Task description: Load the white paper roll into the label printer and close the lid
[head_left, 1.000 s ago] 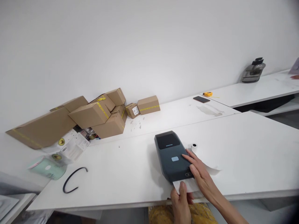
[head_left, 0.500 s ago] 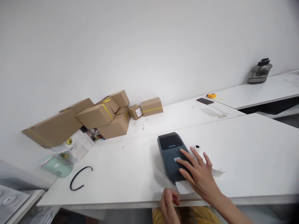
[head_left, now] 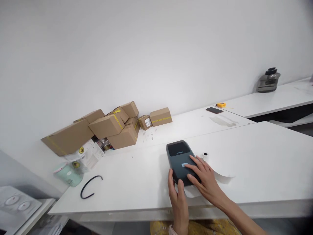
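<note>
A dark teal label printer [head_left: 181, 163] lies on the white table, its glossy black panel towards the wall and a light-blue button on top. My left hand [head_left: 179, 199] holds its near left corner, fingers along the side and thumb at the front. Across its right half spreads my right hand [head_left: 204, 178], fingers apart, the index fingertip at the button. White paper [head_left: 192, 192] shows below the printer's near end, partly covered by my right hand. Just beyond that hand stands a small white paper roll [head_left: 205, 157], and a loose paper strip [head_left: 223, 178] curls out to its right.
Cardboard boxes [head_left: 122, 137] are heaped against the wall at left. Near them lie a mint-green container [head_left: 69, 175] and a curved black strip [head_left: 85, 187]. Farther right are a phone [head_left: 214, 110], a yellow tape measure [head_left: 220, 104] and a grey translucent jug [head_left: 268, 81].
My left hand has risen from the table's front edge and taken hold of the printer's near left corner. My right hand stays on top of the printer. The camera view has shifted slightly.
</note>
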A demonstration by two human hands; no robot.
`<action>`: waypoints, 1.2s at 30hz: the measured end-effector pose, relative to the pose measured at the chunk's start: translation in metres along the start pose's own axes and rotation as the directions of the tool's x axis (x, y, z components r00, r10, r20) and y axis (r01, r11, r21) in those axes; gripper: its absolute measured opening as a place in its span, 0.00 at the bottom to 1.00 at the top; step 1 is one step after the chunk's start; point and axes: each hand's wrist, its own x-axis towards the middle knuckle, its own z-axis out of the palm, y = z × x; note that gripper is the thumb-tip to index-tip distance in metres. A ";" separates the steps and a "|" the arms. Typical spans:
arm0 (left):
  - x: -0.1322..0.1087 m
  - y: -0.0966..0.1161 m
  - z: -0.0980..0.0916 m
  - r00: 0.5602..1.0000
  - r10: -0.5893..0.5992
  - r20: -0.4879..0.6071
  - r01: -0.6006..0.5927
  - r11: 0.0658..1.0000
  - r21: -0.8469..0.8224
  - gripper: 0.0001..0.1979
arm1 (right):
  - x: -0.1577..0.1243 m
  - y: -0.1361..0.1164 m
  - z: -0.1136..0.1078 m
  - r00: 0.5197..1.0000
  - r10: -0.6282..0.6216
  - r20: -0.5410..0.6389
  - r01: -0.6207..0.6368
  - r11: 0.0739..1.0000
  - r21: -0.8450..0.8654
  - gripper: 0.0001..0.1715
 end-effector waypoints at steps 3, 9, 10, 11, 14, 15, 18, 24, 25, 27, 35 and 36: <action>-0.001 0.001 -0.003 0.999 0.009 0.052 -0.008 1.000 -0.022 0.31 | -0.004 0.006 -0.004 0.994 0.111 -0.016 -0.105 0.971 0.214 0.27; 0.000 0.003 -0.003 0.999 0.018 0.047 -0.017 0.999 -0.031 0.31 | -0.003 0.008 -0.006 0.951 0.308 0.029 -0.290 0.854 0.433 0.32; 0.001 0.003 -0.002 0.999 0.015 0.038 -0.014 0.999 -0.040 0.32 | -0.004 0.008 -0.005 0.949 0.314 0.036 -0.296 0.842 0.452 0.31; 0.001 0.002 -0.001 1.000 0.012 0.025 -0.010 0.999 -0.048 0.32 | -0.005 0.007 -0.004 0.944 0.327 0.043 -0.307 0.826 0.473 0.31; 0.002 -0.001 -0.001 1.000 -0.014 -0.012 0.013 0.998 -0.055 0.31 | -0.013 0.009 0.002 0.906 0.420 0.045 -0.378 0.758 0.532 0.32; 0.003 -0.002 -0.002 0.999 -0.025 -0.022 0.024 0.998 -0.053 0.31 | -0.016 0.010 0.005 0.891 0.452 0.045 -0.402 0.738 0.542 0.33; 0.005 -0.004 -0.005 0.999 -0.043 -0.017 0.042 0.998 -0.050 0.32 | -0.023 0.016 0.013 0.879 0.476 0.026 -0.412 0.732 0.543 0.33; 0.009 -0.007 -0.006 1.000 0.012 0.001 -0.012 0.998 -0.061 0.36 | -0.025 0.041 0.027 0.904 0.428 -0.006 -0.376 0.800 0.467 0.32; 0.010 -0.007 -0.004 1.000 0.017 -0.021 -0.018 0.997 -0.081 0.36 | -0.025 0.046 0.028 0.906 0.423 -0.009 -0.372 0.805 0.463 0.32; 0.011 -0.005 -0.002 0.998 0.028 -0.061 -0.035 0.993 -0.116 0.37 | -0.021 0.053 0.028 0.912 0.410 -0.012 -0.358 0.810 0.464 0.34; 0.059 0.058 0.002 0.985 0.170 -0.034 -0.173 0.976 -0.134 0.31 | 0.067 -0.002 -0.014 0.975 0.215 -0.049 -0.174 0.888 0.425 0.31; 0.073 0.066 0.003 0.978 0.206 -0.027 -0.207 0.971 -0.122 0.29 | 0.087 -0.007 -0.019 0.984 0.167 -0.064 -0.128 0.909 0.396 0.30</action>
